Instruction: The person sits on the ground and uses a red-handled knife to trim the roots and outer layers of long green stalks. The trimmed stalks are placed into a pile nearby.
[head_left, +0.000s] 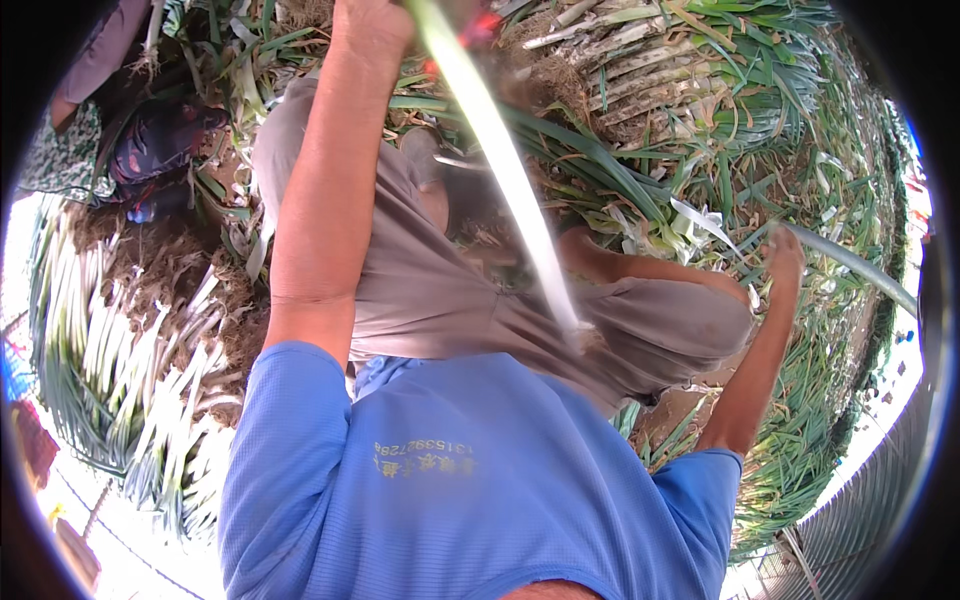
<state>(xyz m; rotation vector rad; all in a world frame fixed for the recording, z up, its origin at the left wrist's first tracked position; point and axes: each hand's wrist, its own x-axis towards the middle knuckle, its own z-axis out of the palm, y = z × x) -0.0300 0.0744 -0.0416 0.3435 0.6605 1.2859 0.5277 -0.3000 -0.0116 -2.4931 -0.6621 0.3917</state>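
Observation:
My left hand (377, 22), at the top edge of the picture, grips the green upper part of a long green onion (510, 165). Its white stem slants down over my lap, and the blurred root end lies by my thigh. Out to the right, my right hand (784, 253) holds one end of a long green onion leaf (855, 264), which trails away to the right. A pale peeled strip (703, 220) lies just left of that hand. The fingertips of my left hand are partly cut off by the picture's edge.
Piled green onions with roots (645, 82) lie at the upper right, more (112, 300) at the left. Loose leaves (787, 420) cover the ground at the right. A dark patterned bag or cloth (154, 142) and another person's sleeve (105, 52) are at the upper left.

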